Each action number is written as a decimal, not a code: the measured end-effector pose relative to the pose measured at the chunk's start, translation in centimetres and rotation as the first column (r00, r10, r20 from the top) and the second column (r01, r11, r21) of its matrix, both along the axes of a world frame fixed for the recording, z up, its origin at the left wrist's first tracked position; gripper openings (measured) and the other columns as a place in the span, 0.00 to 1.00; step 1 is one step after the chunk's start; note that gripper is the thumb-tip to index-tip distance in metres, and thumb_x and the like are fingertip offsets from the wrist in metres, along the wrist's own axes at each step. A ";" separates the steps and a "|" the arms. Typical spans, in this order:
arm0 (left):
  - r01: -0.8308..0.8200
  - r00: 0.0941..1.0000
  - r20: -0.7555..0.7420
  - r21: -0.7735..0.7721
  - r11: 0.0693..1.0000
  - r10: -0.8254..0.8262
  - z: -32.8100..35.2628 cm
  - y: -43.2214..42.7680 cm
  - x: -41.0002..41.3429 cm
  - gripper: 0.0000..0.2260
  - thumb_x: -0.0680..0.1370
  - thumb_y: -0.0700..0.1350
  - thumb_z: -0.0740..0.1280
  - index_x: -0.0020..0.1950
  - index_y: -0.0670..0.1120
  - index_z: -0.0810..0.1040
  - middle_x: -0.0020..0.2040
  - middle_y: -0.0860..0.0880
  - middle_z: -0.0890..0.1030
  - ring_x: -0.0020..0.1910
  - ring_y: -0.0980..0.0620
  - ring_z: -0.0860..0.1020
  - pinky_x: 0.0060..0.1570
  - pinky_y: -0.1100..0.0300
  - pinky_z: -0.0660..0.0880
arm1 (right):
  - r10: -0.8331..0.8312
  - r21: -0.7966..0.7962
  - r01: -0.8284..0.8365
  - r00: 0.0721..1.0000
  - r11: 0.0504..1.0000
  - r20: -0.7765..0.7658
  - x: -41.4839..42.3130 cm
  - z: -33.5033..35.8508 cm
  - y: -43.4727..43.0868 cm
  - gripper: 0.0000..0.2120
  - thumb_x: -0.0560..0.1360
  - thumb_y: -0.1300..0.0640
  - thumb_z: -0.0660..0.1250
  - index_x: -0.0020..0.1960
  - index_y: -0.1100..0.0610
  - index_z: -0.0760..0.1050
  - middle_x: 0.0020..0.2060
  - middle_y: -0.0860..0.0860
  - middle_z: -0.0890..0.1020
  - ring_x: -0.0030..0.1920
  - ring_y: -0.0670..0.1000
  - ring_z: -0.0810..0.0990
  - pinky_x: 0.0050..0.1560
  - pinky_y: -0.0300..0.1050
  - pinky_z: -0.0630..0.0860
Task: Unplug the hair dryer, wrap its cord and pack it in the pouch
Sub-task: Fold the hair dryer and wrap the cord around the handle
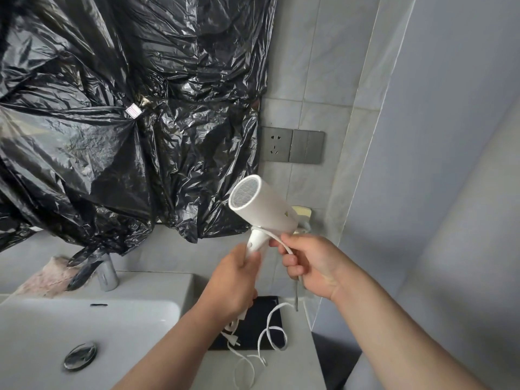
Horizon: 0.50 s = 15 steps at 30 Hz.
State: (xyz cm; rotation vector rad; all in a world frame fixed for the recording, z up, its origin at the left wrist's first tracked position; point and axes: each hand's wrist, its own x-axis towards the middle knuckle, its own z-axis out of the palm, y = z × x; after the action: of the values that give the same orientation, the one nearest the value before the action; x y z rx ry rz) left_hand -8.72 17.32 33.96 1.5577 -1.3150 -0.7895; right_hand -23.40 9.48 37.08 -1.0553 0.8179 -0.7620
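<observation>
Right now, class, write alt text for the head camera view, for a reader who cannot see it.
Over a bathroom counter, the left hand grips a white hair dryer by its handle while the right hand loops its cord around the handle. The plug hangs free above a black pouch, beside a sink and below a grey wall socket.

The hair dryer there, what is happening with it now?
A person holds the white hair dryer by its handle in the left hand. The right hand pinches its white cord near the handle, starting a wrap. The plug is out of the wall socket, lying over a black pouch on the counter.
</observation>
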 end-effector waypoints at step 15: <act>0.152 0.678 -0.730 0.021 0.988 -0.089 1.1 1.3 -0.5 0.16 0.84 0.49 0.54 0.55 0.37 0.74 0.35 0.43 0.77 0.26 0.46 0.73 0.25 0.57 0.73 | -0.332 -0.450 0.234 0.931 0.862 -0.152 -0.2 -0.1 0.6 0.07 0.71 0.57 0.75 0.37 0.58 0.80 0.26 0.48 0.79 0.29 0.48 0.74 0.32 0.41 0.73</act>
State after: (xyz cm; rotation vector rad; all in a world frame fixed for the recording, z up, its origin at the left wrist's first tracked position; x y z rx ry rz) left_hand -9.21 18.60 35.02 1.0149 -0.7822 -1.3891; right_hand -23.59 10.08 36.95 -1.4503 1.0460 -1.1229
